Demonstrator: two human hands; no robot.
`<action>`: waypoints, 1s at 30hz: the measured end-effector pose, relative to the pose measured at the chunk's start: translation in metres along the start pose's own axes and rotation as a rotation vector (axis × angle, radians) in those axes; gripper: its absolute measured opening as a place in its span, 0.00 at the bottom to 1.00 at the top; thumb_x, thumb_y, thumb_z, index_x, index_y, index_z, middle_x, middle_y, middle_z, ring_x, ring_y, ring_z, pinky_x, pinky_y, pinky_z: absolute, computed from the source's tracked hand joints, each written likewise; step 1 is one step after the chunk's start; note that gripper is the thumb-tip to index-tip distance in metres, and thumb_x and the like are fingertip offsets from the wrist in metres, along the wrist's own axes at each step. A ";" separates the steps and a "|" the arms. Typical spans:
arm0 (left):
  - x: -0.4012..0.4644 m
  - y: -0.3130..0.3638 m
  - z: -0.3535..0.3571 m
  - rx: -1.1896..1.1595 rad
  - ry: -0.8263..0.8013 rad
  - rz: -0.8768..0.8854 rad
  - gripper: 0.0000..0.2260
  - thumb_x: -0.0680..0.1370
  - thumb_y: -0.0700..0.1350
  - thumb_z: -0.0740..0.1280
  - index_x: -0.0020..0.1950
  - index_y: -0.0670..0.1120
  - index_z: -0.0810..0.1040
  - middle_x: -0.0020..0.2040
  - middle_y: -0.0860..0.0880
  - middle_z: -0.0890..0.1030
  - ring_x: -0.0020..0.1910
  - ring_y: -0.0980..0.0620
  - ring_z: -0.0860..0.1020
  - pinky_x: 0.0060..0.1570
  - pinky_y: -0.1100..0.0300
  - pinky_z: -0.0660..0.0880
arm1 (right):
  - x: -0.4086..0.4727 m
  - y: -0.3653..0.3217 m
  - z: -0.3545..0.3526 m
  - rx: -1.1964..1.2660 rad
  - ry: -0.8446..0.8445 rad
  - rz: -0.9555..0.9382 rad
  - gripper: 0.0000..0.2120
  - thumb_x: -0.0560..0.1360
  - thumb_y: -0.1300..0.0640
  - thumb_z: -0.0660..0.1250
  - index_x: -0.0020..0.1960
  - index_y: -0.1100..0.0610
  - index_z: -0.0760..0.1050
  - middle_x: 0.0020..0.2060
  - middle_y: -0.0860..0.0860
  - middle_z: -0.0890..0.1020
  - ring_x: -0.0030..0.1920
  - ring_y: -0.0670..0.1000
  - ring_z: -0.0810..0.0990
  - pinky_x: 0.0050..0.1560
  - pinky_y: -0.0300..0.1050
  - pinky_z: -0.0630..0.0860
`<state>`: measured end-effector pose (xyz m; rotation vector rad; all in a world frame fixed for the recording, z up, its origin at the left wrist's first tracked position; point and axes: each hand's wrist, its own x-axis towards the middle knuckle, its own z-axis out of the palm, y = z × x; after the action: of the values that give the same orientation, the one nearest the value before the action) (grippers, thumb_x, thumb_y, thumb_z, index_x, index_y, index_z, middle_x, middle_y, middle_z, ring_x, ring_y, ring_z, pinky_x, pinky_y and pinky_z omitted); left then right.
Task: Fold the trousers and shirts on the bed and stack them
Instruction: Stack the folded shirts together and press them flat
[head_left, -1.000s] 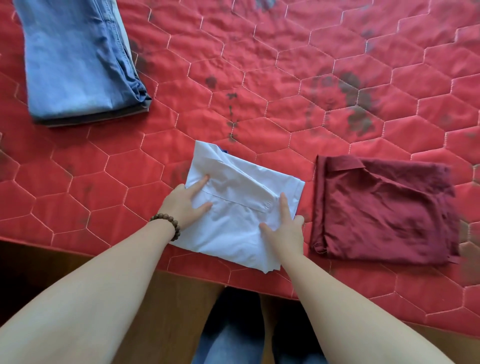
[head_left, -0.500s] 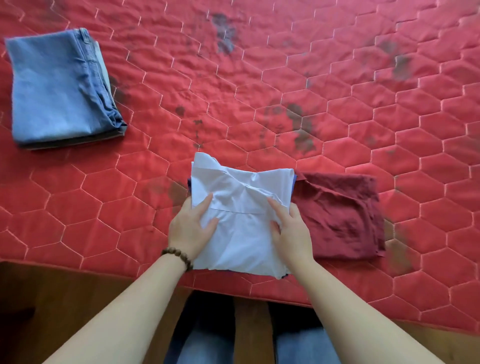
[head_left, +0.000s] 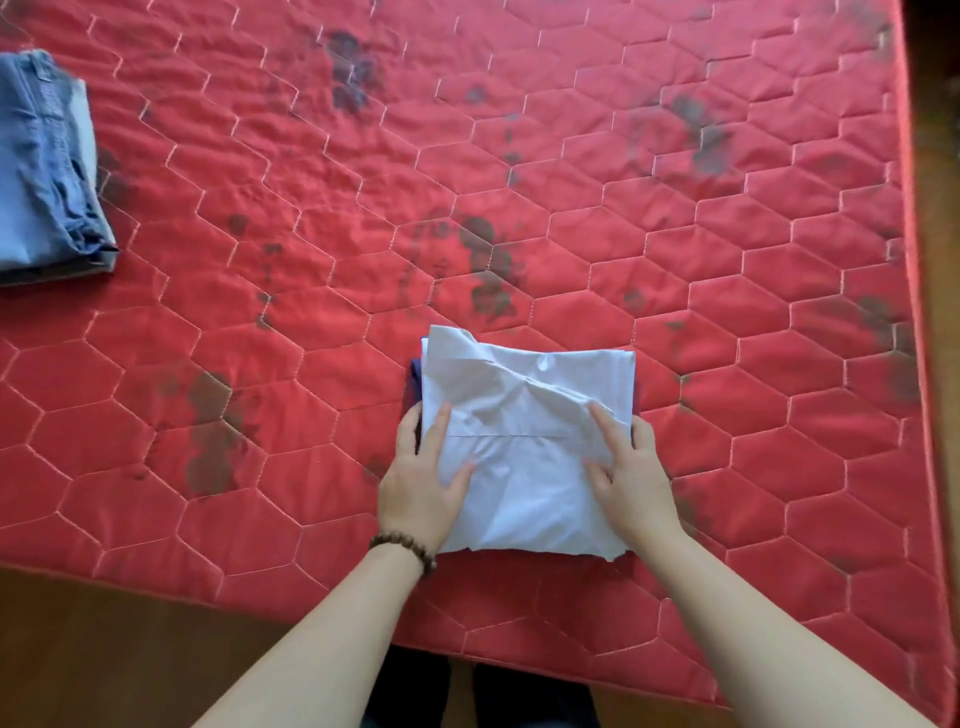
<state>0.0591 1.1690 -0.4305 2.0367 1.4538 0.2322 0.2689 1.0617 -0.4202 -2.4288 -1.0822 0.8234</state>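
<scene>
A folded white shirt (head_left: 524, 447) lies on the red quilted bed (head_left: 571, 182) near its front edge. A dark blue garment edge (head_left: 414, 382) peeks out under the shirt's left side. My left hand (head_left: 421, 480) grips the shirt's left side, thumb and forefinger on top and the other fingers over the edge. My right hand (head_left: 631, 480) grips the right side the same way. The dark red shirt is out of sight. Folded blue jeans (head_left: 44, 171) lie at the far left.
The bed's front edge (head_left: 291, 610) runs just below the shirt, with wooden floor beyond it. The bed's right edge (head_left: 917, 260) stands at the far right. Dark stains mark the quilt behind the shirt.
Both hands have carried the white shirt to the right, onto the spot where the dark red shirt lay; the red shirt is now covered. The view has shifted right, with the jeans nearer the left border.
</scene>
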 end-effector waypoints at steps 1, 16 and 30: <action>0.001 -0.005 0.009 -0.063 -0.079 -0.060 0.29 0.73 0.48 0.73 0.72 0.50 0.69 0.72 0.45 0.64 0.64 0.46 0.73 0.57 0.54 0.73 | 0.002 0.012 0.003 -0.005 -0.062 0.053 0.34 0.75 0.58 0.66 0.75 0.39 0.56 0.65 0.52 0.63 0.49 0.56 0.76 0.53 0.49 0.74; -0.009 -0.019 0.015 -0.060 0.017 -0.022 0.22 0.74 0.34 0.68 0.68 0.42 0.73 0.70 0.41 0.69 0.69 0.44 0.70 0.66 0.55 0.68 | -0.004 0.022 0.028 -0.037 0.018 -0.001 0.27 0.78 0.63 0.61 0.74 0.48 0.63 0.54 0.49 0.66 0.42 0.53 0.74 0.44 0.47 0.72; 0.039 -0.023 0.034 0.517 -0.084 0.312 0.26 0.77 0.52 0.52 0.75 0.50 0.63 0.77 0.42 0.56 0.76 0.40 0.54 0.72 0.37 0.54 | 0.022 -0.001 0.077 -0.582 0.165 -0.341 0.26 0.75 0.54 0.63 0.71 0.58 0.69 0.73 0.57 0.66 0.73 0.60 0.62 0.70 0.69 0.58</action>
<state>0.0719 1.1962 -0.4789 2.6543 1.2244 -0.1196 0.2313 1.0849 -0.4864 -2.5661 -1.7938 0.2045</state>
